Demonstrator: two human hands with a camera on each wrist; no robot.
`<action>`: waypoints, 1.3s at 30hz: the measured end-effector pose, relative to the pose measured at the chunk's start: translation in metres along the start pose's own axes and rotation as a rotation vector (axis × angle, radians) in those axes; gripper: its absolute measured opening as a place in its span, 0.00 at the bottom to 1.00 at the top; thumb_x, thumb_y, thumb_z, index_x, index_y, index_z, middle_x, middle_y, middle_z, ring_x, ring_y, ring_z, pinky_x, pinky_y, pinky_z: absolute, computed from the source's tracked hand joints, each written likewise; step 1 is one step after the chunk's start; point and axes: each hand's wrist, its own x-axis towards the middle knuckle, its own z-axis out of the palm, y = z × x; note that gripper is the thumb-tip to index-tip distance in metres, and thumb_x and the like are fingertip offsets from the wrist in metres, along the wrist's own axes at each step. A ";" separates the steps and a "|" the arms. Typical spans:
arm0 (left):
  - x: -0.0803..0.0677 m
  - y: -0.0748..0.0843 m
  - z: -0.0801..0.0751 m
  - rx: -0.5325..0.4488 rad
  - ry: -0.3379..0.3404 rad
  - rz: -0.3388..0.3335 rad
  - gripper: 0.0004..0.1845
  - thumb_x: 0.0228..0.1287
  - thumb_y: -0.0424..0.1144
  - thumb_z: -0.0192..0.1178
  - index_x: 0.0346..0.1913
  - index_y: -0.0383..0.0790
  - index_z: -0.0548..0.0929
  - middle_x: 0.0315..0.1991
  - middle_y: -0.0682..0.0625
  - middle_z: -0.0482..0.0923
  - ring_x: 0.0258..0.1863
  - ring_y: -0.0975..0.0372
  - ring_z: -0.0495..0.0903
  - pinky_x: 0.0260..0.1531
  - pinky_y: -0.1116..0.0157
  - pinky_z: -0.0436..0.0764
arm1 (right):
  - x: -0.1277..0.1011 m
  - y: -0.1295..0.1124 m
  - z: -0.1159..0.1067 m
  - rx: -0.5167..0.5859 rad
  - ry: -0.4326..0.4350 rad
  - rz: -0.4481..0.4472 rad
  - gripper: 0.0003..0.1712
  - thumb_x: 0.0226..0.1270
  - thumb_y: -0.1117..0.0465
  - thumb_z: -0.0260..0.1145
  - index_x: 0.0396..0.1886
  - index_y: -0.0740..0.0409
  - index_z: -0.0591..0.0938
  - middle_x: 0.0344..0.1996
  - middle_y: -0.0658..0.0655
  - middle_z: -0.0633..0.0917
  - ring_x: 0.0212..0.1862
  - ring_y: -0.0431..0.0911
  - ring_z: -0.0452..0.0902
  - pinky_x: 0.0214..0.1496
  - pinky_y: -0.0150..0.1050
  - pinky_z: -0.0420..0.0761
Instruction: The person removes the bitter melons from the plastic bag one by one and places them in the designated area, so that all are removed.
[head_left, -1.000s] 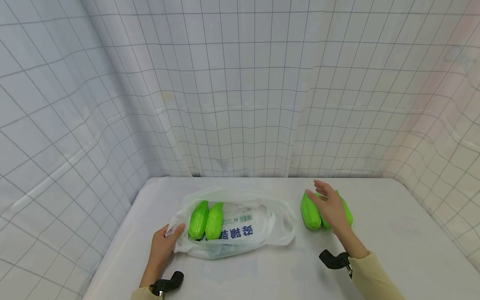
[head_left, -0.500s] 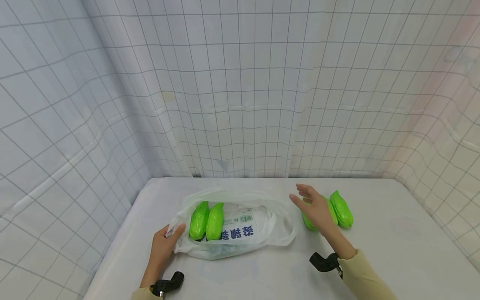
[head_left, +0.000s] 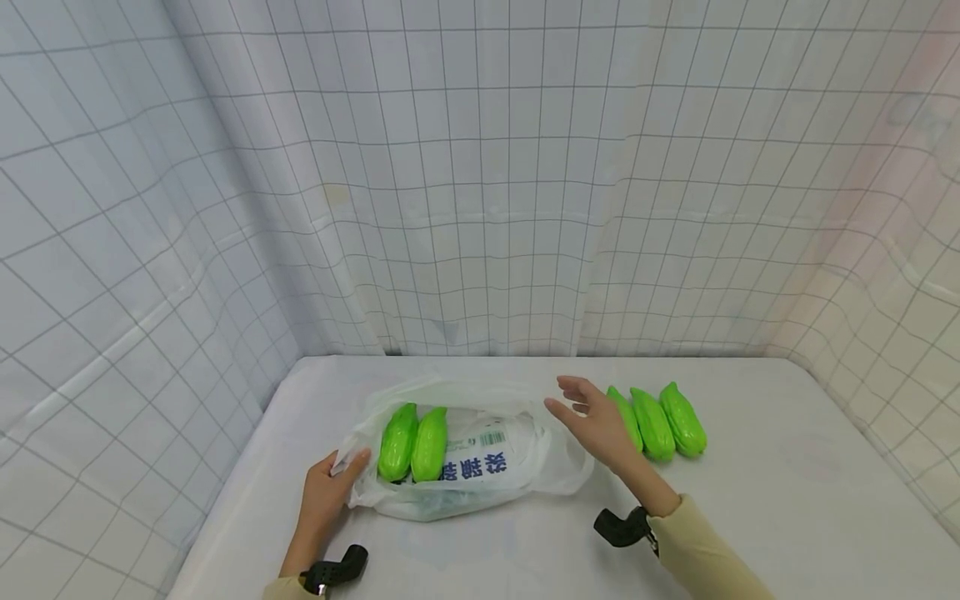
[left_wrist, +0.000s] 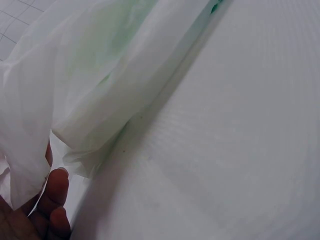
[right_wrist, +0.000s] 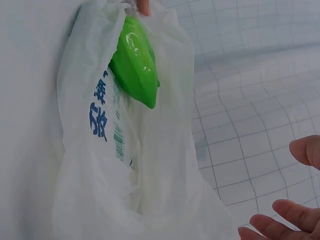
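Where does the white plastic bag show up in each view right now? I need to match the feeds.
Head: white plastic bag lies low centre on the table.
Left wrist: fills the upper left, the left hand holding its edge.
Right wrist: fills the left and centre.
Shared landmark: the blue print, in head and right wrist views.

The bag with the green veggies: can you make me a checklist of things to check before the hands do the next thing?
1. Left hand holds the plastic bag by its edge: ok, the fingers pinch the film.
2. Bag mouth faces the right hand: ok, it gapes on that side.
3. Right hand is free: ok, fingers spread, holding nothing, just above the bag's rim.
4. Two green vegetables lie inside the bag: ok, side by side.
5. Three green vegetables wait on the table, outside the bag: ok, in a row beside the right hand.
6. Room for more in the bag: cannot tell, the film hides its depth.
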 end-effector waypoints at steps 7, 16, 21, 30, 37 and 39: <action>0.001 -0.002 0.001 -0.014 0.001 -0.009 0.30 0.58 0.58 0.60 0.50 0.34 0.79 0.39 0.44 0.80 0.31 0.64 0.73 0.33 0.69 0.73 | 0.001 -0.011 0.017 0.015 -0.028 -0.005 0.31 0.58 0.42 0.65 0.58 0.53 0.74 0.56 0.54 0.77 0.57 0.49 0.73 0.57 0.44 0.71; 0.001 0.000 0.000 -0.006 0.004 0.003 0.30 0.58 0.57 0.59 0.51 0.34 0.79 0.42 0.43 0.80 0.32 0.64 0.73 0.34 0.70 0.73 | 0.002 -0.020 0.037 0.063 -0.063 -0.058 0.29 0.59 0.46 0.65 0.57 0.55 0.74 0.55 0.56 0.78 0.55 0.49 0.74 0.56 0.45 0.72; 0.000 0.000 0.000 -0.007 0.006 0.000 0.30 0.58 0.58 0.59 0.51 0.34 0.79 0.41 0.43 0.80 0.31 0.64 0.73 0.33 0.70 0.73 | 0.001 -0.024 0.048 0.071 -0.106 -0.058 0.29 0.59 0.46 0.65 0.56 0.55 0.75 0.54 0.55 0.79 0.54 0.49 0.75 0.55 0.46 0.72; -0.002 0.001 -0.001 -0.006 -0.007 -0.001 0.31 0.58 0.58 0.59 0.51 0.33 0.78 0.40 0.44 0.80 0.31 0.65 0.73 0.33 0.70 0.72 | 0.005 -0.025 0.067 0.041 -0.229 -0.070 0.31 0.60 0.43 0.63 0.57 0.55 0.74 0.53 0.59 0.78 0.54 0.52 0.75 0.54 0.48 0.73; -0.001 0.001 0.000 -0.005 0.000 0.001 0.30 0.58 0.57 0.60 0.50 0.32 0.79 0.40 0.44 0.81 0.30 0.65 0.73 0.32 0.70 0.73 | 0.007 -0.027 0.077 0.022 -0.336 -0.035 0.33 0.61 0.41 0.61 0.59 0.55 0.72 0.54 0.58 0.77 0.54 0.53 0.73 0.52 0.48 0.74; -0.001 0.001 0.000 -0.004 0.004 0.002 0.30 0.58 0.57 0.60 0.50 0.33 0.79 0.40 0.44 0.81 0.30 0.65 0.73 0.33 0.70 0.73 | 0.009 -0.028 0.081 0.020 -0.367 -0.020 0.33 0.60 0.40 0.61 0.59 0.54 0.72 0.54 0.59 0.77 0.54 0.53 0.73 0.50 0.48 0.74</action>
